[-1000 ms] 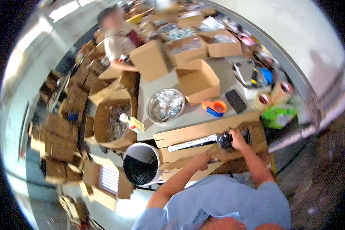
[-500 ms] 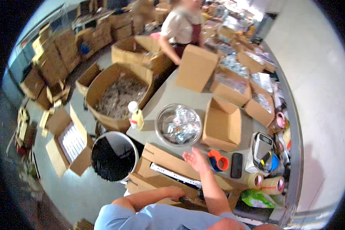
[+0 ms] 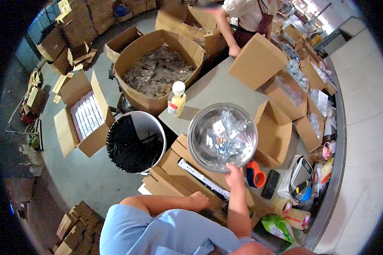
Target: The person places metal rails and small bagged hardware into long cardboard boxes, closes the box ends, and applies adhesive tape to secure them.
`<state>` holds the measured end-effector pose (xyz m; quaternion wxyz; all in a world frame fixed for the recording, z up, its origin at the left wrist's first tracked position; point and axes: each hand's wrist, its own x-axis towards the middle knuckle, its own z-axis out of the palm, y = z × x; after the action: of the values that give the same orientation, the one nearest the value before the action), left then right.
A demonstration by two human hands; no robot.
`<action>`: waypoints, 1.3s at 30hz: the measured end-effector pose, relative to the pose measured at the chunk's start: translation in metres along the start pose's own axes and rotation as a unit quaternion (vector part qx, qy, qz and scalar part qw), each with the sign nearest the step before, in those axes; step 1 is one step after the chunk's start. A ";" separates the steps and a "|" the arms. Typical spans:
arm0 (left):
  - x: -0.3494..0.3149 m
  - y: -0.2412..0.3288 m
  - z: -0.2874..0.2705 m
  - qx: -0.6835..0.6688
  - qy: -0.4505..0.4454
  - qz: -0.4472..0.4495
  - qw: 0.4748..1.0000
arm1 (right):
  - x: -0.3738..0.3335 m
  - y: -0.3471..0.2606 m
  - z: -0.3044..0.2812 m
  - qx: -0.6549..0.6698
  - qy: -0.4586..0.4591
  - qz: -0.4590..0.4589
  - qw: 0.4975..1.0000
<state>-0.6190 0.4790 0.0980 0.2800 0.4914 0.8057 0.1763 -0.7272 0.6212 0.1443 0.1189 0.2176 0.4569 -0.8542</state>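
Observation:
A round metal bowl [image 3: 192, 144] holds small clear plastic packets [image 3: 230, 135]. My right hand [image 3: 234, 176] grips its near rim, and the bowl looks raised from the table. Below it, a white perforated metal rail [image 3: 194, 169] with a dark slot lies across flattened brown cardboard [image 3: 170, 175]. My left hand [image 3: 199, 201] is at the cardboard near the rail, its fingers curled; what they hold, if anything, is hidden.
A bin of black rods [image 3: 134, 142] stands left of the table, near an open carton of white rails [image 3: 87, 115]. A bottle [image 3: 177, 100] stands at the table's left edge. Orange tape [image 3: 255, 175], a phone [image 3: 270, 185] and an open box [image 3: 273, 134] are to the right. A co-worker [image 3: 247, 19] stands beyond.
My right hand was open and apart from the bowl; now it has hold of the rim. The bowl has come nearer. My left hand stays by the cardboard. The whole view has shifted.

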 end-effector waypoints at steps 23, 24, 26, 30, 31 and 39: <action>-0.032 0.040 0.023 0.109 0.098 -0.129 0.981 | -0.146 0.042 -0.077 -0.519 0.072 -0.380 0.762; -0.029 0.033 0.034 0.118 0.143 -0.115 0.976 | -0.153 0.034 -0.082 -0.489 0.058 -0.361 0.792; -0.027 0.026 0.038 0.123 0.174 -0.111 0.971 | -0.162 0.014 -0.096 -0.485 0.054 -0.322 0.811; -0.039 0.045 -0.013 0.070 0.045 -0.123 0.989 | -0.205 -0.030 -0.089 -0.586 0.091 -0.218 0.775; -0.037 0.042 -0.012 0.054 0.040 -0.121 0.990 | -0.205 -0.036 -0.101 -0.627 0.090 -0.239 0.736; -0.041 0.031 -0.017 -0.098 0.060 -0.014 0.993 | -0.119 -0.050 -0.098 -0.410 0.186 -0.334 0.828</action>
<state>-0.5928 0.4567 0.1398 0.2802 0.4388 0.8066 0.2798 -0.6173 0.7314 0.1904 -0.1827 0.1375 0.8231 -0.5198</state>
